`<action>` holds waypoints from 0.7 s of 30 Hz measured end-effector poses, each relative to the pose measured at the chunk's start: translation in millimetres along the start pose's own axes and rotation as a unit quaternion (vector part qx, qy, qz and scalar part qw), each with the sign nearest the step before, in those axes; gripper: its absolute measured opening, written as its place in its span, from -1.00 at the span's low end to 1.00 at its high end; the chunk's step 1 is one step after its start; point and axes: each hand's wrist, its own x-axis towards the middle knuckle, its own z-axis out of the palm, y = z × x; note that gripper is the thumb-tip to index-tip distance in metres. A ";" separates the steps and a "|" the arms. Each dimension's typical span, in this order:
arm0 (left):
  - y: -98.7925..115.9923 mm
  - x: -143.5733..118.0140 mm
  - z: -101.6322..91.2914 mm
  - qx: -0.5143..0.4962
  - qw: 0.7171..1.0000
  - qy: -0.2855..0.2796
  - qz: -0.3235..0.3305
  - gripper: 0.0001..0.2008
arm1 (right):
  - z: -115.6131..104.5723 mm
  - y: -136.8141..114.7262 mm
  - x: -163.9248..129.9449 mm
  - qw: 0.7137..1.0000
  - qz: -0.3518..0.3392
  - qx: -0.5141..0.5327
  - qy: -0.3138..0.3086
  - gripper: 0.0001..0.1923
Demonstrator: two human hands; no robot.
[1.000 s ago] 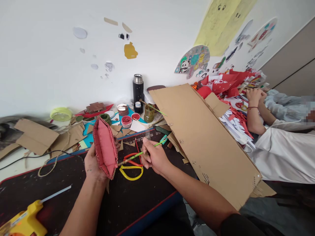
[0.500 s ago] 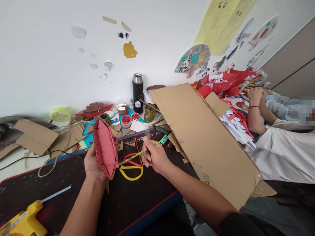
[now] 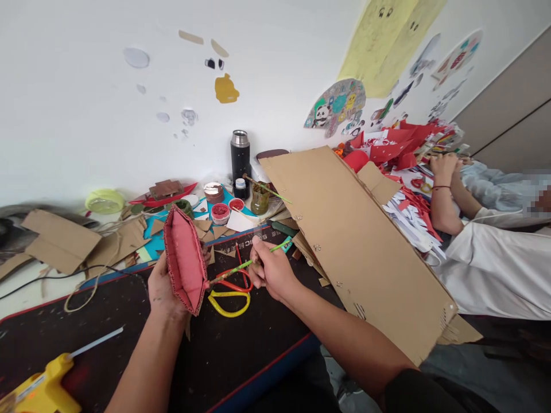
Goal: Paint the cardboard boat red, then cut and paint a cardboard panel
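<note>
Hands: my left hand (image 3: pixel 162 287) clamped on red tray (image 3: pixel 186 258), held edge-up over the worktop (image 3: pixel 258 344); right hand (image 3: pixel 271 269) pinched on brush (image 3: pixel 245 265).
Brush: tip touching tray's right edge, above scissors (image 3: pixel 228 289).
Risk: I judge wet paint could drip on the scissors or smear my left fingers gripping the rim.
Risk 2: pushing hard may bend the cardboard wall.
Nearby: big cardboard (image 3: pixel 357 246) close to my right arm, could get bumped.

Yellow glue gun (image 3: pixel 41 390) cut off by the bottom-left edge; left hand (image 3: pixel 162 287) fingers largely hidden behind the red-painted cardboard piece (image 3: pixel 185 259); brush (image 3: pixel 245 264) shaft partly covered by the right hand (image 3: pixel 271 271); scissors (image 3: pixel 229 289) partly masked by brush and cardboard piece
</note>
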 end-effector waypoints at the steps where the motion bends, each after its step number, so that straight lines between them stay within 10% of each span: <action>1: 0.0 -0.8 0.6 0.000 1.000 -0.001 0.001 -0.59 | 0.1 -0.7 -0.4 1.000 0.000 -0.002 -0.007 -0.29; 21: 1.5 -8.9 7.7 -0.004 1.000 0.011 -0.008 -0.60 | 2.3 -4.7 5.7 1.000 -0.003 -0.009 -0.010 -0.29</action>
